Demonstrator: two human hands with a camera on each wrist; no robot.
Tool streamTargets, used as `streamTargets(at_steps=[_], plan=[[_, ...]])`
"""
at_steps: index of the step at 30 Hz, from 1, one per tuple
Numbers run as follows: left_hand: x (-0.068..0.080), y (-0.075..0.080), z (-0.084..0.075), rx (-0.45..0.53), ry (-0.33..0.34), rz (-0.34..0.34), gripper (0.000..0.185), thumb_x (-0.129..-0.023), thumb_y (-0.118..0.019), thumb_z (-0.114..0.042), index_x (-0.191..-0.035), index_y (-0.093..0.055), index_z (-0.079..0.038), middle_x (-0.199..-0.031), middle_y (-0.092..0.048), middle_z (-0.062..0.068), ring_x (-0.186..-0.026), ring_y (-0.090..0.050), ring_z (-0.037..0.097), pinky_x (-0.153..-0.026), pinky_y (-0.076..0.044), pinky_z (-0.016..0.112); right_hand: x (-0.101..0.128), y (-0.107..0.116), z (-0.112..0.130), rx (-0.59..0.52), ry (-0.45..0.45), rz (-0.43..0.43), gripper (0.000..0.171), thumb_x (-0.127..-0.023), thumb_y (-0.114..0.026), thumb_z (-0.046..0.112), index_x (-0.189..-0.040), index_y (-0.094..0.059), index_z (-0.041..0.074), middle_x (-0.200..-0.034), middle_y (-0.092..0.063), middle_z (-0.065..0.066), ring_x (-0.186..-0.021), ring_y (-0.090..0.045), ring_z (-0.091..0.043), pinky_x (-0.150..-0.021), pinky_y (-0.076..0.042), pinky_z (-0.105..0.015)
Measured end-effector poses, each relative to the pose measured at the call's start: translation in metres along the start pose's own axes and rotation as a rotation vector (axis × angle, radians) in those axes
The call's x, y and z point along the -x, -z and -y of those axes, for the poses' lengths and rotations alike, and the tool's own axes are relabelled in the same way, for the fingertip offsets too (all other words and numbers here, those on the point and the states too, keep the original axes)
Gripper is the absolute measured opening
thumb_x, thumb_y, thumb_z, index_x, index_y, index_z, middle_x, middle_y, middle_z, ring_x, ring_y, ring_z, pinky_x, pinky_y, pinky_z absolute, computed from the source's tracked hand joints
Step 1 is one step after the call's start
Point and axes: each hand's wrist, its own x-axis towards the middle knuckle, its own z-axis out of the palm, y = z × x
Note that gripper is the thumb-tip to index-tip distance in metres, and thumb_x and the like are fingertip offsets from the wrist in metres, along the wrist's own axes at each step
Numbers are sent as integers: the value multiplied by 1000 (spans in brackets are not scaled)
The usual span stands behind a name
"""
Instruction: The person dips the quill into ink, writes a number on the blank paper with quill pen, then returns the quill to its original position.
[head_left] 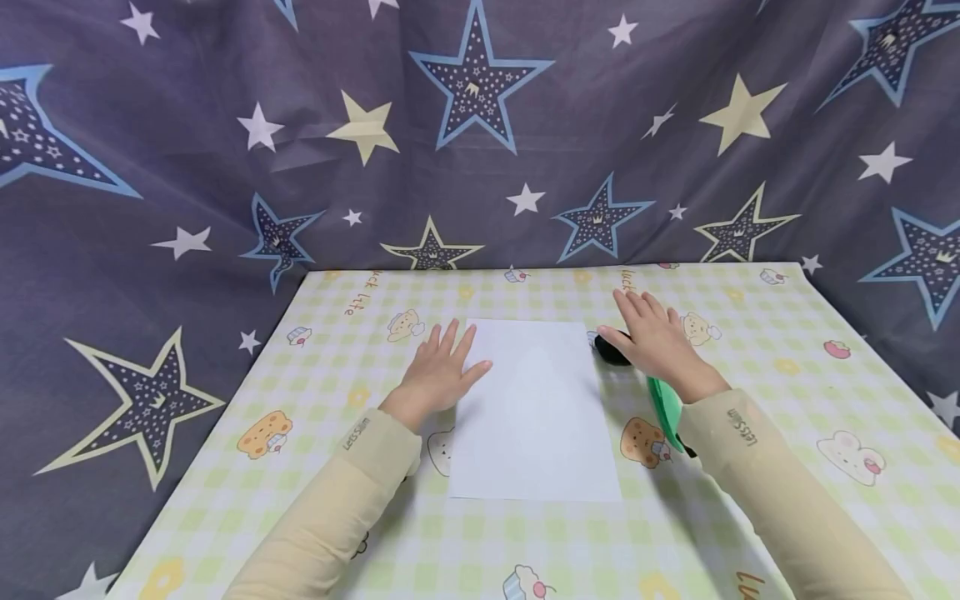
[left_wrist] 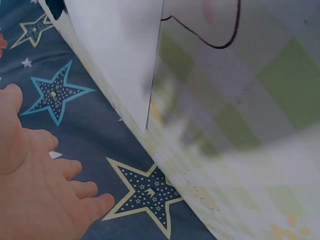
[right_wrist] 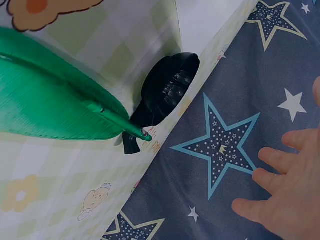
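White and unmarked, the paper (head_left: pixel 534 408) lies flat and upright at the middle of our bench (head_left: pixel 862 400), under a green-checked cloth with cartoon prints. Our left hand (head_left: pixel 438 375) rests with fingers spread, fingertips touching the paper's left edge. Our right hand (head_left: pixel 654 337) lies flat and spread just right of the paper, over a black object (right_wrist: pixel 167 92). A green leaf-shaped piece (right_wrist: pixel 50 100) sits beside our right wrist
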Motion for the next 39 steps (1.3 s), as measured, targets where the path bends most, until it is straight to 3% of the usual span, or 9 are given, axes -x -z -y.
streamTargets(at_steps=[14, 21, 28, 39], plan=[[8, -16, 3, -40, -46, -5, 67, -97, -30, -50, -148, -14, -10, -152, -4, 18, -136, 0, 39, -108, -9, 53, 7, 3, -10, -13, -37, 20, 74, -96, -33, 51, -147, -11, 1, -145, -16, -30, -133, -9, -45, -101, -5, -65], [11, -21, 3, -57, -58, 27, 68, -97, -27, -52, -149, -13, -11, -152, -2, 17, -136, -1, 39, -108, -9, 52, 11, 2, -14, -24, -37, 16, 73, -97, -36, 48, -146, -14, -2, -142, -22, -32, -131, -15, -46, -101, -11, -65], [12, -30, 5, -41, -100, 47, 69, -96, -34, -51, -148, -15, -9, -152, -4, 18, -135, -6, 40, -107, -14, 52, 14, -2, -19, -58, -33, 37, 73, -97, -37, 46, -145, -11, -3, -141, -23, -33, -129, -20, -47, -101, -18, -60], [17, -40, 5, 16, -156, 83, 74, -92, -46, -49, -147, -19, -8, -151, -8, 17, -135, -8, 40, -108, -13, 49, 18, -8, -31, -118, -101, 97, 78, -96, -35, 51, -146, -8, -2, -141, -20, -34, -128, -18, -48, -100, -19, -61]])
